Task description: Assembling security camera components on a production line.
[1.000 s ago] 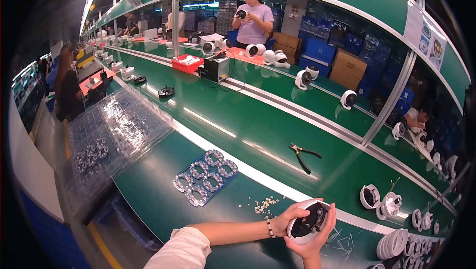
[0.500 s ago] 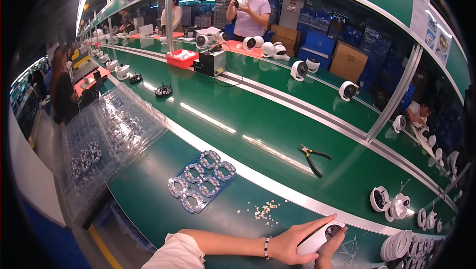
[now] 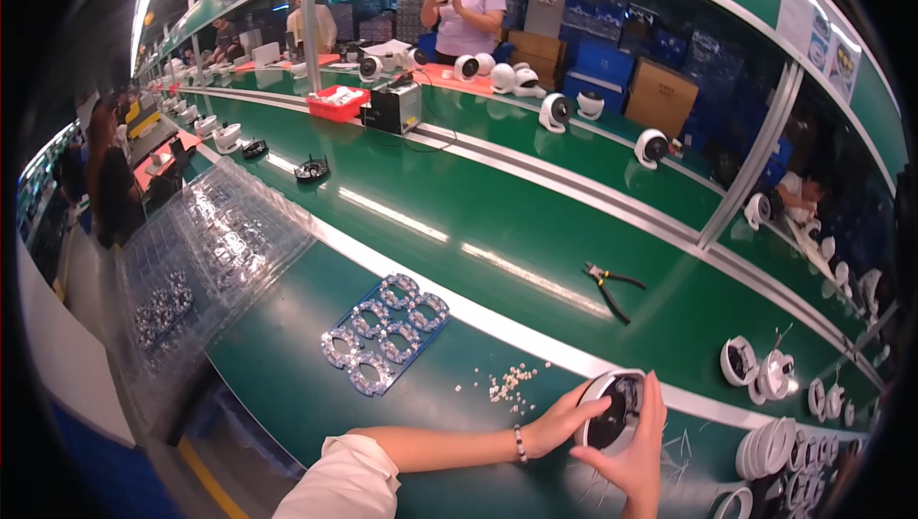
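Hands meet at the near edge of a green workbench (image 3: 593,232), where a person grips a round white housing with a dark inside (image 3: 612,411). The left hand (image 3: 559,421) curls against the housing's left rim, fingers closed onto it, while the right hand (image 3: 636,452) cups it from the right and below, fingers pressed up along its far side. The housing is held just above the bench. Just to its left lies a scatter of small white parts (image 3: 507,385), and further left a blue tray of ring-shaped pieces (image 3: 387,333). Clear plastic trays (image 3: 206,251) are stacked at the bench's left end. Beyond the white stripe rest black-handled pliers (image 3: 607,285). Across the line, another worker in a lilac shirt (image 3: 469,8) stands handling a white part.
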`<state>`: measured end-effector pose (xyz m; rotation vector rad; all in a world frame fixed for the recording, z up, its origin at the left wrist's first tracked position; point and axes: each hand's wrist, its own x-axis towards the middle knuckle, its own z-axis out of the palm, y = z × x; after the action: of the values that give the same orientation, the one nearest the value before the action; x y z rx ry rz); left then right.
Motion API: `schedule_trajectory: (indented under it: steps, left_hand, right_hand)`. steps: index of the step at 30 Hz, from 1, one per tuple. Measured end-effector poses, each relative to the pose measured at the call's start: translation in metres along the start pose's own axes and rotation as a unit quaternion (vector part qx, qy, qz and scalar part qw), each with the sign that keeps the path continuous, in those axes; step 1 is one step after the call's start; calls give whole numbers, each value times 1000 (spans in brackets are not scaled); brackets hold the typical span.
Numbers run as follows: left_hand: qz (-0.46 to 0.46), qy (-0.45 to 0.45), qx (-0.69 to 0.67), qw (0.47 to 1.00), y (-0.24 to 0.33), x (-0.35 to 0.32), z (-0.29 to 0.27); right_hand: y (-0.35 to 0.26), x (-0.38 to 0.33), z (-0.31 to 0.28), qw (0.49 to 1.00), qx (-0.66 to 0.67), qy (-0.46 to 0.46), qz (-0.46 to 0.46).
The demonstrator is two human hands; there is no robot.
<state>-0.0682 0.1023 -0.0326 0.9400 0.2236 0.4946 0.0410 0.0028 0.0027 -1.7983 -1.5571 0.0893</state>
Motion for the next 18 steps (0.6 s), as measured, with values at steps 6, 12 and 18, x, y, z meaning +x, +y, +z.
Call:
schedule_trajectory:
  steps: [6, 12, 18]
  left_hand:
    - [-39, -116, -257, 959, 3, 9, -14]
    - [-38, -9, -194, 980, 27, 14, -3]
    - [-59, -28, -212, 975, 20, 10, 0]
  right_hand:
    - [-14, 14, 7, 997, 44, 63, -32]
    - [-8, 26, 4, 994, 48, 47, -84]
    - [0, 17, 0, 989, 126, 44, -68]
